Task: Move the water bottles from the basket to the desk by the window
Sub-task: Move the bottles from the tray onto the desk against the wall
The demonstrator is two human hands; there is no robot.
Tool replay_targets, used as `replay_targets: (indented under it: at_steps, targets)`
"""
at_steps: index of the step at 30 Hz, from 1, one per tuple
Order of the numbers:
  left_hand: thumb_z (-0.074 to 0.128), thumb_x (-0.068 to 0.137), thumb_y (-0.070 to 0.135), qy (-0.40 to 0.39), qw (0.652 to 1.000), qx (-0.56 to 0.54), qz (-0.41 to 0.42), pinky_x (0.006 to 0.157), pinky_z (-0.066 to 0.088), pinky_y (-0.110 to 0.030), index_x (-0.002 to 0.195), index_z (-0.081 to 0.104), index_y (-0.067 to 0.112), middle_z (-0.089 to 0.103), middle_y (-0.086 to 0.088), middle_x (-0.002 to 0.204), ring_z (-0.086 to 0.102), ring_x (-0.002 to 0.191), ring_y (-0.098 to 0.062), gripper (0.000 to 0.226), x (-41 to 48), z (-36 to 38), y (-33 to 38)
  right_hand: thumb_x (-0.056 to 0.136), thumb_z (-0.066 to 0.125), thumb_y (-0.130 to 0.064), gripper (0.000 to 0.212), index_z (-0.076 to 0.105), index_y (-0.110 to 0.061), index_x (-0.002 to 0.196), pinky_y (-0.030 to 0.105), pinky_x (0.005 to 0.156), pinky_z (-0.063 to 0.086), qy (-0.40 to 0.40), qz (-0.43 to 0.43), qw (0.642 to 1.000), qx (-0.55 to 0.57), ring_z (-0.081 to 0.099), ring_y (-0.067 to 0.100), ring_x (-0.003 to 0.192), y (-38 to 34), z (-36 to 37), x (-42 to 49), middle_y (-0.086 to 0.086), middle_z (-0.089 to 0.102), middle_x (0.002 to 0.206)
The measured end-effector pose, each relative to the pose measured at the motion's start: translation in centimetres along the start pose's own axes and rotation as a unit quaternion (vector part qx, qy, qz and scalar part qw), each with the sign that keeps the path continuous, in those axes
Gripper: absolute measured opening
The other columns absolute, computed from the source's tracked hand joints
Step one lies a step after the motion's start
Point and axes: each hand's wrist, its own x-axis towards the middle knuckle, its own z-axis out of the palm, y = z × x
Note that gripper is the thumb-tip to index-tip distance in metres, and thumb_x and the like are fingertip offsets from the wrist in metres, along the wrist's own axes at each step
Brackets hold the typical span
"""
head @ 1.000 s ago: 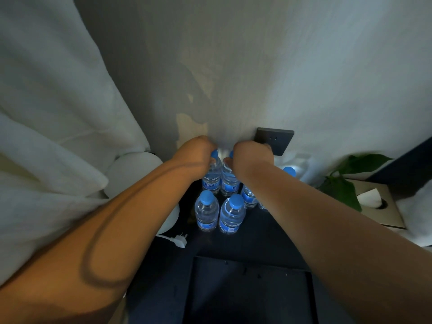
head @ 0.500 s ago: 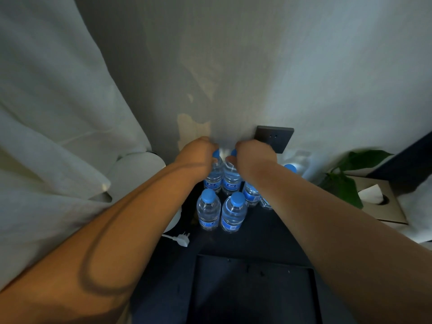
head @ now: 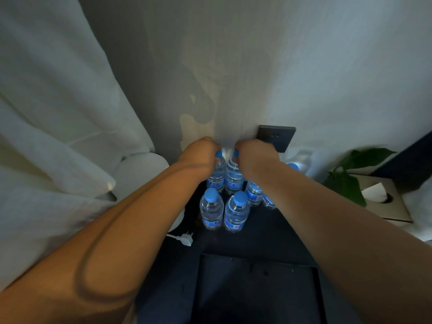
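Both grips close from above, each around the cap end of one bottle — the left hand on the left bottle, the right hand on the right bottle. Holding them by the neck likely lets them go down straight among their neighbours without knocking any over. They sit at the back of the dark surface, close to the wall, just behind the front pair. Each bottle stands upright — long axis vertical, blue cap up. Whether their bases touch down I cannot tell
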Motion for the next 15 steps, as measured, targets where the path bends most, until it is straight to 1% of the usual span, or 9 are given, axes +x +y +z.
replay_targets:
  at_steps: [2, 5, 7, 9, 10, 12, 13, 14, 15]
  targets:
    - [0.059, 0.098, 0.007, -0.005, 1.0, 0.007, 0.004, 0.095, 0.049, -0.034, 0.119, 0.066, 0.001, 0.06, -0.012, 0.121, 0.059, 0.11, -0.025, 0.023, -0.02, 0.0, -0.04, 0.106, 0.057, -0.037, 0.022, 0.065, -0.017, 0.111, 0.037, 0.081, 0.043, -0.002, 0.011, 1.0, 0.006, 0.067, 0.027, 0.098, -0.12, 0.03, 0.0, 0.004, 0.064, 0.095]
    - [0.06, 0.098, 0.008, -0.007, 0.999, 0.025, 0.02, 0.099, 0.049, -0.039, 0.125, 0.066, 0.003, 0.058, -0.014, 0.126, 0.058, 0.115, -0.03, 0.028, -0.08, -0.04, 0.0, 0.106, 0.055, -0.045, 0.033, 0.066, -0.015, 0.11, 0.039, 0.085, 0.046, -0.001, 0.016, 1.0, 0.009, 0.068, 0.028, 0.099, -0.14, 0.1, 0.15, 0.006, 0.065, 0.097]
    - [0.06, 0.098, 0.008, -0.007, 0.999, 0.031, 0.023, 0.099, 0.049, -0.04, 0.123, 0.067, 0.003, 0.058, -0.015, 0.126, 0.058, 0.115, -0.031, 0.027, -0.12, -0.02, 0.03, 0.106, 0.053, -0.05, 0.037, 0.066, -0.015, 0.109, 0.04, 0.087, 0.047, -0.006, 0.016, 1.0, -0.004, 0.068, 0.028, 0.099, 0.0, 0.03, 0.25, 0.005, 0.065, 0.095]
    - [0.06, 0.097, 0.006, -0.007, 0.999, 0.03, 0.025, 0.099, 0.049, -0.04, 0.12, 0.067, 0.003, 0.059, -0.015, 0.125, 0.058, 0.114, -0.031, 0.024, -0.13, -0.01, -0.01, 0.105, 0.054, -0.052, 0.036, 0.065, -0.018, 0.111, 0.04, 0.086, 0.044, 0.005, 0.007, 1.0, -0.01, 0.067, 0.026, 0.097, 0.16, -0.08, 0.25, 0.002, 0.063, 0.091]
    - [0.06, 0.097, 0.005, -0.004, 0.999, 0.027, 0.027, 0.098, 0.049, -0.04, 0.118, 0.067, 0.002, 0.059, -0.015, 0.124, 0.059, 0.113, -0.03, 0.023, -0.11, 0.02, -0.08, 0.104, 0.057, -0.049, 0.032, 0.063, -0.02, 0.115, 0.04, 0.085, 0.043, 0.016, -0.002, 1.0, -0.006, 0.067, 0.026, 0.097, 0.27, -0.04, 0.27, 0.001, 0.063, 0.091]
    - [0.06, 0.097, 0.005, 0.003, 0.999, 0.02, 0.027, 0.099, 0.049, -0.04, 0.115, 0.067, 0.001, 0.059, -0.015, 0.123, 0.059, 0.112, -0.029, 0.02, -0.09, 0.09, -0.21, 0.101, 0.064, -0.032, 0.025, 0.06, -0.023, 0.124, 0.039, 0.083, 0.042, 0.018, -0.019, 1.0, 0.0, 0.064, 0.027, 0.093, 0.52, 0.11, 0.23, -0.003, 0.059, 0.087]
    - [0.06, 0.097, 0.005, 0.004, 0.999, 0.018, 0.027, 0.099, 0.049, -0.039, 0.115, 0.068, 0.001, 0.059, -0.014, 0.122, 0.059, 0.112, -0.028, 0.02, -0.04, 0.16, -0.26, 0.099, 0.065, -0.024, 0.027, 0.06, -0.024, 0.125, 0.038, 0.081, 0.041, 0.012, -0.021, 1.0, -0.001, 0.062, 0.026, 0.09, 0.61, 0.16, 0.22, -0.004, 0.056, 0.083]
    - [0.06, 0.097, 0.005, 0.004, 0.999, 0.018, 0.027, 0.099, 0.049, -0.039, 0.115, 0.068, 0.001, 0.059, -0.014, 0.122, 0.059, 0.112, -0.028, 0.02, -0.01, 0.21, -0.28, 0.098, 0.066, -0.019, 0.026, 0.061, -0.023, 0.124, 0.037, 0.08, 0.042, 0.007, -0.019, 1.0, -0.001, 0.062, 0.026, 0.089, 0.64, 0.16, 0.22, -0.004, 0.054, 0.082]
    - [0.061, 0.097, 0.005, 0.003, 0.999, 0.019, 0.028, 0.098, 0.049, -0.039, 0.115, 0.068, 0.001, 0.059, -0.014, 0.121, 0.059, 0.111, -0.028, 0.02, 0.03, 0.24, -0.24, 0.098, 0.067, -0.019, 0.024, 0.062, -0.022, 0.122, 0.037, 0.079, 0.043, 0.006, -0.015, 1.0, 0.0, 0.064, 0.026, 0.092, 0.59, 0.09, 0.21, -0.003, 0.058, 0.086]
